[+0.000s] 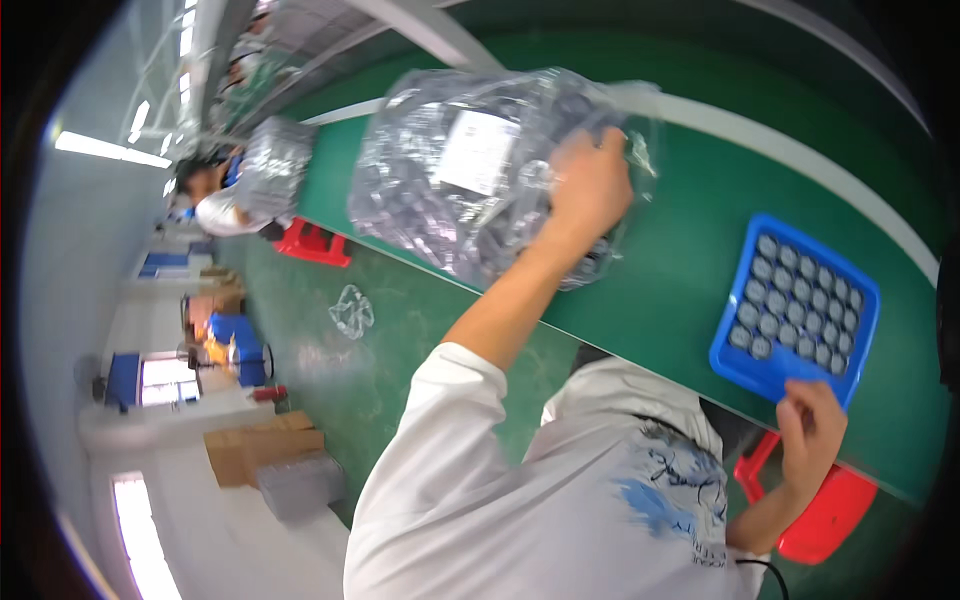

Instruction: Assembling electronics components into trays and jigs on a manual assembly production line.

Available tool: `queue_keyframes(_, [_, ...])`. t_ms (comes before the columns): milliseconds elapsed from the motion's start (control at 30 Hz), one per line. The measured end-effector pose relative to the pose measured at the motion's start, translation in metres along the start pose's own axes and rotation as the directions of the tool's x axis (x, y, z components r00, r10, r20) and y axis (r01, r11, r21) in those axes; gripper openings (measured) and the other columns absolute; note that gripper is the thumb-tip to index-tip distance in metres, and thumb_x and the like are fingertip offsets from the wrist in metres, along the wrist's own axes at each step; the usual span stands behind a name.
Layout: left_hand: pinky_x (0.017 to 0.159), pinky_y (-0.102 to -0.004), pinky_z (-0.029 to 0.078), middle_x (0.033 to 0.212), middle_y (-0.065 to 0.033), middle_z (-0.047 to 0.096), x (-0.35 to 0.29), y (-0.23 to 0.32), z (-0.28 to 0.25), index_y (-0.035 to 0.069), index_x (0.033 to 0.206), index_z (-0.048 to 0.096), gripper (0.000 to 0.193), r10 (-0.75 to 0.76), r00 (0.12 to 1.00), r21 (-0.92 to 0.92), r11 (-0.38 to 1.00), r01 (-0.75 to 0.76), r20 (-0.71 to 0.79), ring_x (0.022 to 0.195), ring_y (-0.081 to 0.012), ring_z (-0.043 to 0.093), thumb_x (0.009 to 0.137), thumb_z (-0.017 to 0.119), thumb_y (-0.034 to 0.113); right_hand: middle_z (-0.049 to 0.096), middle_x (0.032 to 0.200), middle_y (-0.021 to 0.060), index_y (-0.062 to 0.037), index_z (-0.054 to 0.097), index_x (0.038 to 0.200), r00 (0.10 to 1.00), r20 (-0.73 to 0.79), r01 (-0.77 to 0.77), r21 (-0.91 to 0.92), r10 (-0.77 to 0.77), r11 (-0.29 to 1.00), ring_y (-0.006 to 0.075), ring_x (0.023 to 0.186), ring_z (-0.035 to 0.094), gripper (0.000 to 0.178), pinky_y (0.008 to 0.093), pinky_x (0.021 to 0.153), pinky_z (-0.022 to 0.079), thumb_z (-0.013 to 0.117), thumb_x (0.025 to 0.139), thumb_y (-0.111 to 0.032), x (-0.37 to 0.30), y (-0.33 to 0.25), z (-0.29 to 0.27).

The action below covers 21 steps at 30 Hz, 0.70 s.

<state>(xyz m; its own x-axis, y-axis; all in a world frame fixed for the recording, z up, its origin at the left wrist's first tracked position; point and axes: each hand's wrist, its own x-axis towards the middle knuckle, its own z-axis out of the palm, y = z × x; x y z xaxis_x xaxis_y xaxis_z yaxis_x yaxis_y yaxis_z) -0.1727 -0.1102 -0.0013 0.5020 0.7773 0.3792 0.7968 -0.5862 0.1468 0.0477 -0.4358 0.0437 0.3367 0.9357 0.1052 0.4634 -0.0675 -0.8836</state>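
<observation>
A large clear plastic bag [400, 190] lies on the green table, with a white label [478, 152] on it and many dark greyish parts inside. My left hand [592, 185] is at the bag's right end, blurred, its fingers bent down among the plastic and dark parts. What they grip is hidden. To the right sits a blue tray [868, 345] holding rows of round grey parts [800, 300]. Its near strip shows bare blue. At the tray's near edge is my right hand [812, 425], fingers curled and closed; I cannot make out what is between them.
Red stools [825, 515] stand by the table's near side, another red stool [312, 243] farther left. A person [225, 205] sits at the far left beside a silvery bundle [278, 165]. Crumpled clear plastic [352, 312] lies on the floor. Cardboard boxes [260, 448] stand near the wall.
</observation>
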Motion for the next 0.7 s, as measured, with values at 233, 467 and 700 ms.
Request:
queue_keyframes(233, [0.068, -0.0471, 0.052, 0.086, -0.0182, 0.064, -0.007, -0.006, -0.022, 0.006, 0.094, 0.065, 0.009, -0.049, 0.991, -0.175, 0.984, 0.026, -0.126, 0.077, -0.0387, 0.064, 0.088, 0.064, 0.012, 0.06, 0.083, 0.0091, 0.0046, 0.065, 0.096, 0.999, 0.025, 0.026, 0.356, -0.038, 0.934, 0.0132, 0.068, 0.056, 0.012, 0.0239, 0.06, 0.043, 0.062, 0.084, 0.004, -0.018, 0.013, 0.036])
queue_keyframes(467, [0.065, -0.0372, 0.052, 0.087, -0.0132, 0.066, -0.051, 0.11, -0.076, 0.004, 0.099, 0.067, 0.014, -0.016, 0.985, -0.747, 0.653, -0.122, -0.174, 0.074, -0.0291, 0.063, 0.085, 0.067, 0.006, 0.062, 0.099, 0.0097, 0.0036, 0.055, 0.121, 0.994, 0.023, -0.079, 0.832, 0.107, 0.55, 0.0134, 0.076, 0.06, 0.034, 0.026, 0.064, 0.049, 0.055, 0.102, -0.024, 0.028, -0.038, 0.083])
queue_keyframes(700, [0.055, -0.0329, 0.049, 0.088, -0.0129, 0.063, -0.082, 0.162, -0.068, 0.0, 0.116, 0.064, 0.036, 0.01, 0.952, -0.772, 0.583, -0.253, -0.305, 0.063, -0.0238, 0.059, 0.081, 0.07, 0.005, 0.056, 0.114, 0.0071, 0.0023, 0.05, 0.131, 0.973, 0.005, -0.08, 0.946, 0.231, 0.315, 0.0127, 0.1, 0.054, 0.044, 0.0289, 0.085, 0.046, 0.04, 0.108, -0.034, 0.033, -0.033, 0.1])
